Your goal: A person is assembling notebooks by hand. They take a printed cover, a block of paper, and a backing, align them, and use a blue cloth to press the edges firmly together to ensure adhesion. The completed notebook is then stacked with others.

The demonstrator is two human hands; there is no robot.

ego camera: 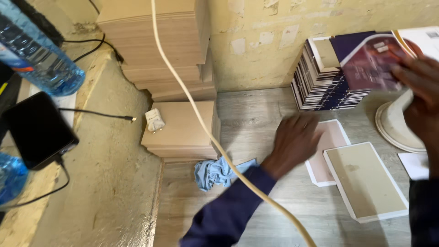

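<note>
I seem to be in a small bookbinding workshop: stacked board sheets (157, 41) far left, a pile of finished covers (322, 84) far right, peeling yellow wall (270, 41) behind.

Stacked tan boards (176, 55) against wall, white plug adapter (154, 120) on lower stack, crumpled blue cloth (215, 172), cream cable (201, 123), black phone (36, 129), water bottle (34, 55).

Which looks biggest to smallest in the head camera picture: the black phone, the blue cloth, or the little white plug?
1. Black phone: looks biggest, but it lies nearer the camera, so its lead over the cloth is unsure.
2. Blue cloth: crumpled on the table.
3. White plug: clearly smallest, sitting on a stack of boards.
</note>
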